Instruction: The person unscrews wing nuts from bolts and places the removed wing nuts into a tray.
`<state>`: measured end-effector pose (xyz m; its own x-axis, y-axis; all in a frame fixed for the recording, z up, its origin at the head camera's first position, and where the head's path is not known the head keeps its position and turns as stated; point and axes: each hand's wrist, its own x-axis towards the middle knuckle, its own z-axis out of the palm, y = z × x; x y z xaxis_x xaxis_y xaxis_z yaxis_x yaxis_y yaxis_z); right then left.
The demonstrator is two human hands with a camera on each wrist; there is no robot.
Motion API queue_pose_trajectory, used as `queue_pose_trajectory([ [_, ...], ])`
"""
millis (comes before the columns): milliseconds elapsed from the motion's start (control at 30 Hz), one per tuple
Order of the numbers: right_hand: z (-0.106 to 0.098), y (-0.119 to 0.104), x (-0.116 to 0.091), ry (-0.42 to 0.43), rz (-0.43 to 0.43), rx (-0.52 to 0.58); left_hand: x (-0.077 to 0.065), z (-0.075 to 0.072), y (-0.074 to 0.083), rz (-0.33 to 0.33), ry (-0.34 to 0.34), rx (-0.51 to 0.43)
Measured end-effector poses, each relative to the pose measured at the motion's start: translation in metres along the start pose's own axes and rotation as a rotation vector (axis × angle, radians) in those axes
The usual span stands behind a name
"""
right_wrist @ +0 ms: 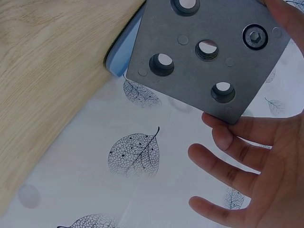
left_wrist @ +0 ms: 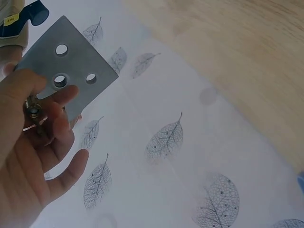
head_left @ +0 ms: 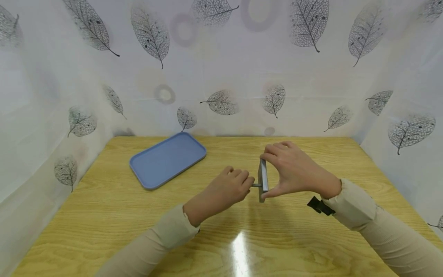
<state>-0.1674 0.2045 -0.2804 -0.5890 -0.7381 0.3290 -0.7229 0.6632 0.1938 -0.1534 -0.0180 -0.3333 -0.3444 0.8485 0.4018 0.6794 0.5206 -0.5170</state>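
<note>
A square grey metal plate (head_left: 263, 179) stands on edge above the table, gripped by my right hand (head_left: 295, 169) between thumb and fingers at opposite edges. Several round holes pierce the plate (right_wrist: 190, 57). A hex-socket bolt head (right_wrist: 255, 37) sits in one corner hole. The bolt's shank (head_left: 256, 185) sticks out of the plate's left side towards my left hand (head_left: 223, 192). There, in the left wrist view, the thumb and fingers pinch a small brass-coloured wing nut (left_wrist: 33, 112) around the bolt's end, partly hidden by the fingers.
A blue tray (head_left: 167, 159) lies on the wooden table (head_left: 114, 215) at the back left. Pale curtains (head_left: 221, 69) with a leaf print enclose the table at the back and both sides. A dark buckle (head_left: 320, 206) hangs at the right wrist.
</note>
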Motion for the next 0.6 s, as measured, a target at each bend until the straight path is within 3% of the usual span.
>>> queue_pose_trajectory([
  [100, 0.0002, 0.0002, 0.0003, 0.003, -0.002, -0.002, -0.0002, 0.0005, -0.0004, -0.011, 0.030, 0.049],
  [333, 0.0006, 0.0003, -0.0001, 0.013, -0.002, 0.007, -0.0008, -0.0011, -0.0008, -0.010, 0.039, 0.059],
  [600, -0.0002, 0.0005, -0.0003, -0.005, 0.008, 0.005, 0.0000, -0.0048, -0.0024, -0.001, 0.023, -0.011],
])
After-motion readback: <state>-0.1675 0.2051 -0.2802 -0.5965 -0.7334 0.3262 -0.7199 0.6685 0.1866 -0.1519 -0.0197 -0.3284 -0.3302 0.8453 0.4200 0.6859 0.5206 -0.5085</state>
